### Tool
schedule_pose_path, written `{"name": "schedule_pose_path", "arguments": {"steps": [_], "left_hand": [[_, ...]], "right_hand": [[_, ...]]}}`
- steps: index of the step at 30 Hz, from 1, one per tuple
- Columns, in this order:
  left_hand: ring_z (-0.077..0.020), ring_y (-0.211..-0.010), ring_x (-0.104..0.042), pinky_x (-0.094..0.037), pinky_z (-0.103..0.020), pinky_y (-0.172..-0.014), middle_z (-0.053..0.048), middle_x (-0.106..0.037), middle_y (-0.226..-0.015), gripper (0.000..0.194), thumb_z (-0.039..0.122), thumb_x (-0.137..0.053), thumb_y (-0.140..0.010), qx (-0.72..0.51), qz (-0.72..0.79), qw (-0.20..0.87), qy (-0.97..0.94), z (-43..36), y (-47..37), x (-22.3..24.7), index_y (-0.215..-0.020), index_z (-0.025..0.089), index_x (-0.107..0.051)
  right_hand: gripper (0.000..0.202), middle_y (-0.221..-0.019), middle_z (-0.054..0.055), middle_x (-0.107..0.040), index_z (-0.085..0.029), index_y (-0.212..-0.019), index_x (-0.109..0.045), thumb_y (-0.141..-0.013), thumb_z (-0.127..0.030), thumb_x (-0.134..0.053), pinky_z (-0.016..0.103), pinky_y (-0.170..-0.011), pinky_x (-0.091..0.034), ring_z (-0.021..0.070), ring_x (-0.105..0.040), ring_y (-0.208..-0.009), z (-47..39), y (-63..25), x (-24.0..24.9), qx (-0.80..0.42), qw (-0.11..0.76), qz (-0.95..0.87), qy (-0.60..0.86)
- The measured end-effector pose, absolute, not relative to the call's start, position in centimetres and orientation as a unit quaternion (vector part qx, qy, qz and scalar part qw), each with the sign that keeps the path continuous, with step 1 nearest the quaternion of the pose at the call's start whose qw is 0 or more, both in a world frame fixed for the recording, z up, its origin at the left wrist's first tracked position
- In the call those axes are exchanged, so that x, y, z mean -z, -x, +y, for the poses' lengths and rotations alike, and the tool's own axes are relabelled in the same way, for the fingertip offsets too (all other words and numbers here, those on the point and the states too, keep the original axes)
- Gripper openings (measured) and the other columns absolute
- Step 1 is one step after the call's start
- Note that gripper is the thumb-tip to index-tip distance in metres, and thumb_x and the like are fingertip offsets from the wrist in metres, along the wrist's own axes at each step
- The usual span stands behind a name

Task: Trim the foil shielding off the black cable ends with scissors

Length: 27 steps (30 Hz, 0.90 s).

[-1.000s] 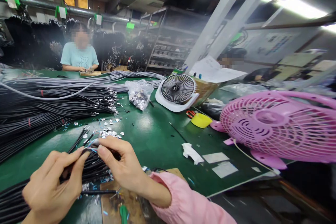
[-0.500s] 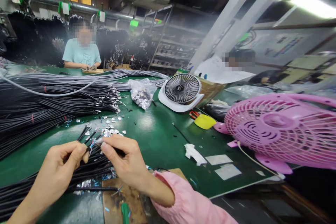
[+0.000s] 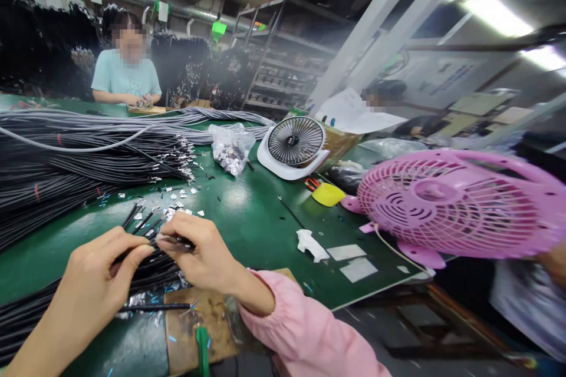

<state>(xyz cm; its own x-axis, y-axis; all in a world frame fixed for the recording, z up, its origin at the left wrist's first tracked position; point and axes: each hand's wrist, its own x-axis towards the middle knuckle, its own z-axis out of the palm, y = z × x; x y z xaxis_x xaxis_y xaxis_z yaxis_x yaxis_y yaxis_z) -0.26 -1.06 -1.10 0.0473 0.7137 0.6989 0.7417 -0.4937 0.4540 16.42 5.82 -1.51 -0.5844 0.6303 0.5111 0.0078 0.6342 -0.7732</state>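
My left hand (image 3: 99,280) is closed, with thumb and forefinger pinched on the end of a black cable that the fingers mostly hide. Close to its fingertips is my right hand (image 3: 201,250), also pinched. Something dark shows under the right hand's curled fingers, too hidden to name. Below and behind both hands lies a bundle of black cables (image 3: 154,271), some with stripped ends. Foil scraps (image 3: 170,212) are scattered just beyond the fingers. A single black cable (image 3: 154,307) with bare coloured wires reaches over a worn wooden board (image 3: 181,330).
A green-handled tool (image 3: 202,347) lies on the board. Large bundles of black cables (image 3: 88,168) and grey cables (image 3: 132,121) fill the left. Beyond stand a plastic bag (image 3: 232,150), a white fan (image 3: 294,141) and a pink fan (image 3: 433,200). A co-worker (image 3: 126,79) sits opposite.
The view has swung slightly right and down. The coloured wires that showed between my fingertips are now hidden, and my two hands' fingertips remain close together.
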Motion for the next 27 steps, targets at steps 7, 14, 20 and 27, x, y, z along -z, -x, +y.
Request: {"name": "schedule_pose_path", "arguments": {"steps": [7,14,20,27], "left_hand": [[-0.0088,-0.04,-0.049,-0.037,-0.019,-0.037,0.007,-0.055,-0.051,0.021,0.025,-0.064,-0.083,0.508,-0.491,-0.031,0.707,-1.1,0.1,0.7,-0.062,0.024,-0.063],[-0.0073,-0.044,-0.046,-0.037,-0.02,-0.042,0.007,-0.051,-0.055,0.015,0.017,-0.065,-0.083,0.542,-0.465,0.011,0.7,-1.7,-0.8,1.3,-0.069,0.024,-0.062],[-0.0059,-0.047,-0.047,-0.038,-0.018,-0.046,0.008,-0.051,-0.057,0.012,0.016,-0.068,-0.082,0.549,-0.45,0.022,0.704,-1.4,-0.6,1.7,-0.073,0.023,-0.064],[-0.0063,-0.048,-0.049,-0.04,-0.017,-0.047,0.008,-0.055,-0.057,0.015,0.019,-0.07,-0.079,0.555,-0.484,0.008,0.676,-1.7,-0.2,1.8,-0.066,0.023,-0.064]], "right_hand": [[0.026,-0.045,-0.011,-0.035,-0.019,-0.062,-0.052,-0.069,-0.037,-0.069,0.02,-0.04,-0.021,0.0046,-0.026,-0.039,5.5,-15.8,1.5,-0.785,0.264,-0.513,0.226],[0.022,-0.041,-0.013,-0.027,-0.021,-0.053,-0.041,-0.062,-0.025,-0.06,0.018,-0.035,-0.01,0.0013,-0.014,-0.036,4.2,-15.3,1.4,-0.767,0.339,-0.474,0.269],[0.02,-0.041,-0.012,-0.029,-0.02,-0.05,-0.043,-0.059,-0.024,-0.061,0.017,-0.034,-0.011,0.0012,-0.015,-0.036,4.6,-15.4,0.3,-0.756,0.406,-0.419,0.297],[0.036,-0.046,-0.011,-0.029,-0.021,-0.056,-0.041,-0.075,-0.042,-0.064,0.02,-0.038,-0.018,0.0042,-0.019,-0.04,6.1,-16.7,0.2,-0.664,0.483,-0.481,0.307]]}}
